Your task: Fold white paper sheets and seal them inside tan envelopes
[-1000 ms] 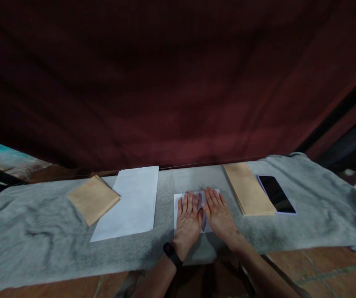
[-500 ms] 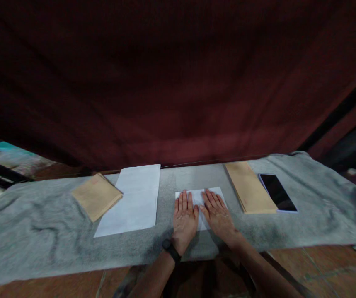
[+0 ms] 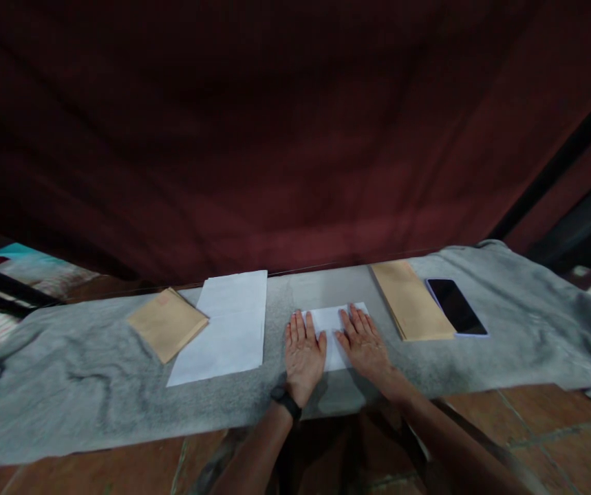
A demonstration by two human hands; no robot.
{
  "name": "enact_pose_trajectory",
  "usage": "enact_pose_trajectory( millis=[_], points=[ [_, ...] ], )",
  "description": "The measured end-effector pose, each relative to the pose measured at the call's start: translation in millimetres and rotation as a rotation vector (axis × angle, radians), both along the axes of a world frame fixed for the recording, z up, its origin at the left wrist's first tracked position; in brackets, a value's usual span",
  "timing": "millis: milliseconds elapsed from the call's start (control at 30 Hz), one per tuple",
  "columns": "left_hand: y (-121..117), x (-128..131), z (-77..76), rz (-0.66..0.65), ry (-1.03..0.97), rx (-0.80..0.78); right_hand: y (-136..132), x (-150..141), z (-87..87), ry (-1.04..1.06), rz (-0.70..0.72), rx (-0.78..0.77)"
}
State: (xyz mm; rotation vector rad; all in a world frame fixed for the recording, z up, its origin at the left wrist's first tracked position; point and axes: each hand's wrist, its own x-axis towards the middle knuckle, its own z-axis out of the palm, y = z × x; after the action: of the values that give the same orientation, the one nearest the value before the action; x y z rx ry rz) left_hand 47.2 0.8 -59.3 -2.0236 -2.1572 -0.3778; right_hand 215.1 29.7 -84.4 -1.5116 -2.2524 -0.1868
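A small white sheet of paper [image 3: 334, 350], which looks folded, lies on the grey cloth in front of me. My left hand [image 3: 304, 354] rests flat on its left side, fingers pointing away from me. Flat on the right side of the same paper is my right hand [image 3: 365, 347], with its fingers slightly spread. Both palms face down, and the paper shows in the gap between them. A dark watch [image 3: 285, 402] is on my left wrist.
White paper sheets [image 3: 228, 330] lie to the left, partly under brown envelopes [image 3: 168, 324]. More brown envelopes [image 3: 413, 301] lie on the right, beside a phone [image 3: 456, 307]. Grey cloth [image 3: 68, 392] covers the bench. Behind it hangs a dark red curtain [image 3: 295, 137].
My hands have slid slightly apart on the paper, baring more of its middle. The whole view has shifted a little.
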Motion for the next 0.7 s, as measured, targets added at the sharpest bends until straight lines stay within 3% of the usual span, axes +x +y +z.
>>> enact_pose_trajectory(
  millis=[367, 600, 700],
  points=[
    [0.1, 3.2, 3.4, 0.058, 0.01, -0.033, 1.1, -3.6, 6.6, -0.003, -0.058, -0.163],
    [2.9, 6.2, 13.8, 0.076, 0.022, -0.07, 0.9, -7.1, 11.9, -0.003, -0.076, -0.225],
    [6.7, 14.4, 16.3, 0.005, 0.013, -0.081, 1.2, -7.2, 12.9, -0.013, -0.078, -0.229]
  ],
)
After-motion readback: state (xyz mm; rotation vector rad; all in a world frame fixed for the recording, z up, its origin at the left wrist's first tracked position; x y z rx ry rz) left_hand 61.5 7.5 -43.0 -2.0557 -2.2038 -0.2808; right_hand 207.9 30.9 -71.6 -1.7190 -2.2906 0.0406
